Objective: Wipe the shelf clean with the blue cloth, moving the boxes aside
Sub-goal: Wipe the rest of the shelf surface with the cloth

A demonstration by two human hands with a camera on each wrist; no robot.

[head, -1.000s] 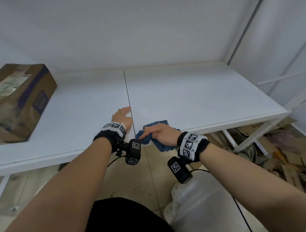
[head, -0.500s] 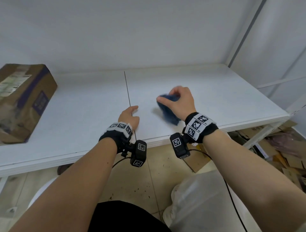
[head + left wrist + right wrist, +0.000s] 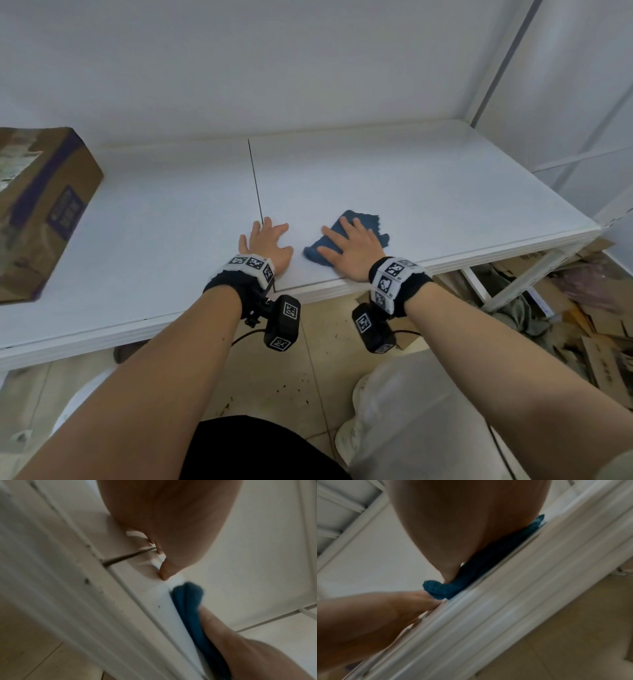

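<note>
The blue cloth [image 3: 363, 224] lies flat on the white shelf [image 3: 445, 192] near its front edge, right of the seam between the two boards. My right hand [image 3: 349, 245] presses on it with straight, spread fingers. My left hand [image 3: 265, 241] rests flat on the shelf over the seam, just left of the cloth, holding nothing. A brown cardboard box [image 3: 37, 205] stands at the far left of the shelf. In the left wrist view the cloth [image 3: 188, 601] bulges under the right hand; the right wrist view shows the cloth [image 3: 443, 589] beneath my palm.
A white wall backs the shelf, and a white upright post [image 3: 496, 68] stands at its back right corner. Flattened cardboard and scraps [image 3: 582, 325] lie on the floor below right. A pale sack [image 3: 428, 411] sits by my legs.
My right hand pulled the cloth back from mid-shelf toward the front edge and spread flat on it. My left hand flattened on the seam.
</note>
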